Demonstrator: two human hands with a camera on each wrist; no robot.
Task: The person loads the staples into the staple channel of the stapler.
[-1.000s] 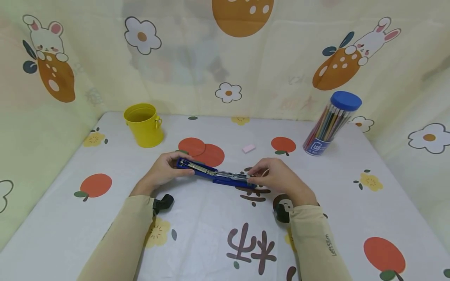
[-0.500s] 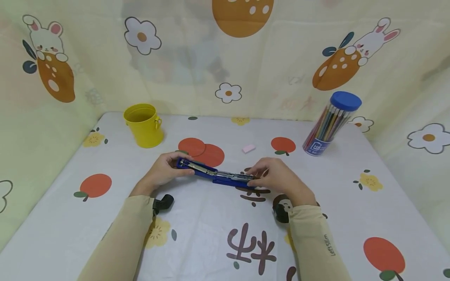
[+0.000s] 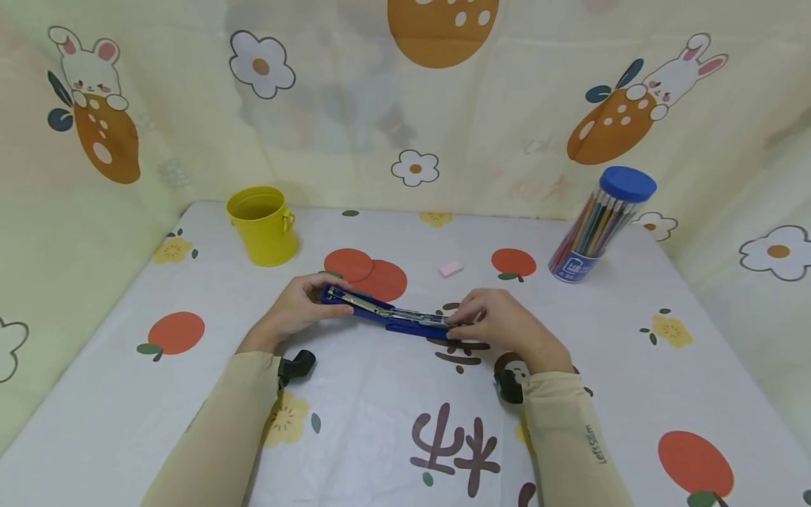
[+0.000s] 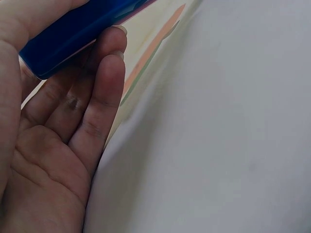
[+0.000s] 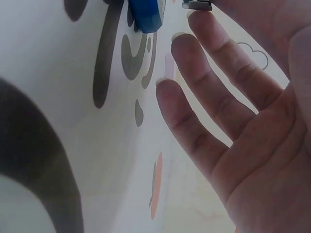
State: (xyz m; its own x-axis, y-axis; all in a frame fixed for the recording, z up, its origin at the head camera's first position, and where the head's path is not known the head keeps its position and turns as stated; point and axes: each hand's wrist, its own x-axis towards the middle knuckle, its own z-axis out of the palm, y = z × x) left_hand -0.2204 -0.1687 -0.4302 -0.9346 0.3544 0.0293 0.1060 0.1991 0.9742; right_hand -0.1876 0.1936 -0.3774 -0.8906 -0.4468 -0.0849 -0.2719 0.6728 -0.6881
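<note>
A dark blue stapler (image 3: pixel 374 310) lies swung wide over the table in the head view, its metal magazine and inner rails facing up. My left hand (image 3: pixel 294 310) grips its left end between thumb and fingers; the left wrist view shows the smooth blue casing (image 4: pixel 73 36) there. At the other end my right hand (image 3: pixel 503 327) pinches the metal part with thumb and index finger. The right wrist view catches a square metal tip (image 5: pixel 198 5) at those fingertips and the blue end (image 5: pixel 147 19) apart from it. The other right fingers extend loosely.
Behind the stapler lies a small pale pink block (image 3: pixel 451 269). A yellow bucket (image 3: pixel 269 236) stands at the back left, and a clear tub of pencils (image 3: pixel 589 229) with a blue lid at the back right. Printed cloth covers the table (image 3: pixel 367 436) and walls.
The head view has shifted slightly. My right thumb has slid a little lower at the stapler's right end; the left hand keeps its grip and the stapler stays in place.
</note>
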